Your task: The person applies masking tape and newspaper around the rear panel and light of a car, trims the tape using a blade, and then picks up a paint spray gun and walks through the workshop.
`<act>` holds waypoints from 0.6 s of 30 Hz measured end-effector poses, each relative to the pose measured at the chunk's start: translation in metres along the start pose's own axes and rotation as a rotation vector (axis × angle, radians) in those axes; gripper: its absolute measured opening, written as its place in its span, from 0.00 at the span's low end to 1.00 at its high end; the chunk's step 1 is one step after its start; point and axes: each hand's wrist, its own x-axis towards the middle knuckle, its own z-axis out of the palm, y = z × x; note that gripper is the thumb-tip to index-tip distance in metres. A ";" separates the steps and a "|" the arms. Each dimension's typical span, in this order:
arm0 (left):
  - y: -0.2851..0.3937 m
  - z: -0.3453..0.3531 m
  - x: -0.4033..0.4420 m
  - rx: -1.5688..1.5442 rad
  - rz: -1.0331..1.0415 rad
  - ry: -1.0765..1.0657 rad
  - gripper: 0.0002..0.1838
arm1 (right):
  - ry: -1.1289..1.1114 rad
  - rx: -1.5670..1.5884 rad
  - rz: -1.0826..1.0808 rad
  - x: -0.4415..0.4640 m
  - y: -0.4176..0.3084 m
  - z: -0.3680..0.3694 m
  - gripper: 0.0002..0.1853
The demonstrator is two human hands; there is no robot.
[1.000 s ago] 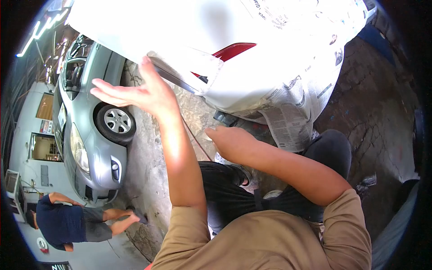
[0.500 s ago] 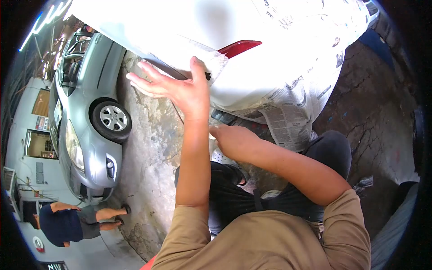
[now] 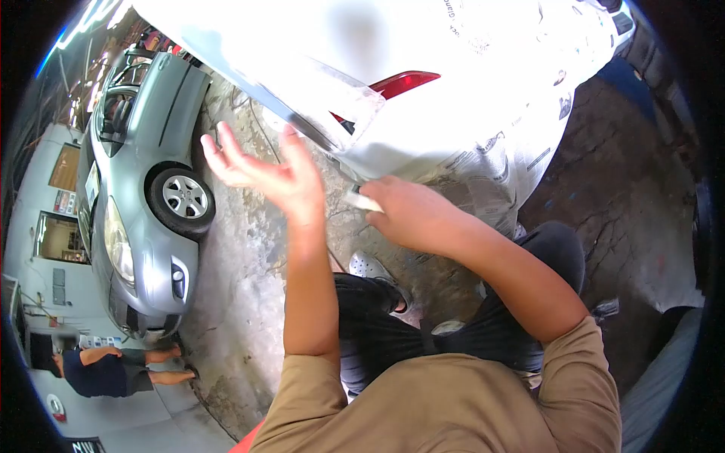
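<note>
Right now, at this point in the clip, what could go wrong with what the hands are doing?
The small white piece juts from the right hand, apparently held only by the fingers, so it might slip onto the rough floor. The newspaper hangs close to the right knee in this view; a shift of the leg could perhaps brush or tear it.

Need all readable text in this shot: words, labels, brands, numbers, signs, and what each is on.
"Glanc": fragment on the upper newspaper over the white vehicle; letters just before it unclear.
Hanging newspaper: print too small or washed out.
Dark sign, bottom left: sideways, cut off, can't read it surely.
Wall poster and round red-and-white item: too small.
White piece in the right hand: no legible text.
</note>
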 end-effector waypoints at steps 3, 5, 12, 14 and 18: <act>-0.032 -0.029 0.002 -0.278 -0.221 -0.206 0.21 | 0.241 0.095 -0.013 -0.006 -0.012 -0.021 0.21; -0.038 -0.030 -0.008 -0.514 -0.451 -0.238 0.10 | 0.347 0.165 -0.029 -0.004 -0.014 -0.027 0.24; 0.010 -0.018 -0.026 -0.640 -0.639 -0.484 0.13 | 0.514 0.285 -0.075 0.008 -0.014 -0.017 0.24; 0.018 -0.017 -0.022 -0.514 -0.570 -0.461 0.14 | 0.536 0.308 -0.094 0.010 -0.014 -0.012 0.24; 0.016 -0.013 -0.018 -0.417 -0.437 -0.467 0.11 | 0.574 0.295 -0.111 0.015 -0.012 -0.005 0.22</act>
